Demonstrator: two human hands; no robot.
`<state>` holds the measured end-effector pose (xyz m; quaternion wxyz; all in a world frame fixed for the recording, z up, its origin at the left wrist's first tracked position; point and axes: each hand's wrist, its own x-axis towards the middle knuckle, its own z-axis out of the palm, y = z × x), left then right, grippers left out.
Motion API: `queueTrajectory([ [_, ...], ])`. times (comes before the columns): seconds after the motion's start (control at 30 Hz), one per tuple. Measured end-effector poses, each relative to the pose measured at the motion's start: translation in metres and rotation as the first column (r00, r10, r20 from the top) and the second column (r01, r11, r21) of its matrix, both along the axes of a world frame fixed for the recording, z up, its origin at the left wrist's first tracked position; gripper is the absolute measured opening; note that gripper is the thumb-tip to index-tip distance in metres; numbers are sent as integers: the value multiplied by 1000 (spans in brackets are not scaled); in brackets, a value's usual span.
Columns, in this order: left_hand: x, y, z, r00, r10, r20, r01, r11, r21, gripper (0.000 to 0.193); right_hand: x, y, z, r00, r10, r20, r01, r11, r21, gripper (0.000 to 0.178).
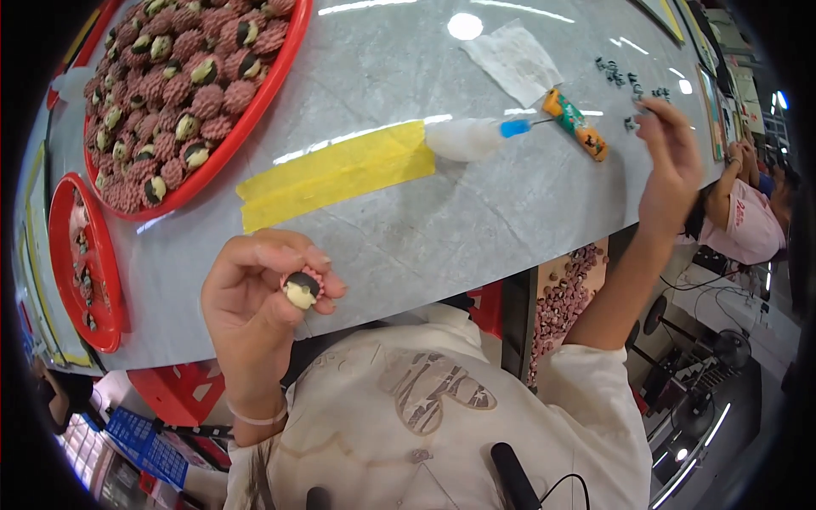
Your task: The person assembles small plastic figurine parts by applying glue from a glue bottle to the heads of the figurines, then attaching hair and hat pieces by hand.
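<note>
My left hand (255, 289) is closed, pinching a small doll-like head (303, 289) between thumb and fingers, close to the table's near edge. The head is cream and black, with a pink ruffled piece behind it. At the right, my right hand (671, 157) reaches over the table with its fingertips drawn together beside several tiny dark pieces (614, 73). What sits between those fingertips, if anything, is too small to make out. Left of that hand lie a small orange and green tube-like thing (578, 126) and a white squeeze bottle (466, 139) with a blue cap and needle tip.
A large red tray (293, 51) full of pink ruffled pieces, many with cream and black heads, stands at far left. Nearer is a smaller red tray (110, 314). Yellow tape (340, 174) and a white tissue (513, 64) lie on the table. Another person (744, 217) works at right.
</note>
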<state>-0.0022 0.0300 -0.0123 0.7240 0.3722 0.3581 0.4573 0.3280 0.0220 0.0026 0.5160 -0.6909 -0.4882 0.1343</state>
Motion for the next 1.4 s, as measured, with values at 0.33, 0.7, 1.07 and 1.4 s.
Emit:
queueTrajectory([
  [0.33, 17, -6, 8, 984, -95, 149, 106, 992, -67, 31, -124, -31, 18, 371, 535, -759, -606, 759, 239, 15],
  [0.7, 15, -14, 7, 996, -29, 89, 35, 998, -60, 38, -157, -21, 11, 688, 680, -252, -667, 730, 147, 19],
  [1.07, 11, -12, -5, 997, -60, 50, 52, 989, 141, 34, -168, -25, 14, 785, 617, 46, -617, 776, 132, 27],
  [1.4, 2, -7, 14, 995, -64, 73, 64, 998, -3, 40, -177, -20, 19, 660, 636, 399, -707, 706, 45, 24],
])
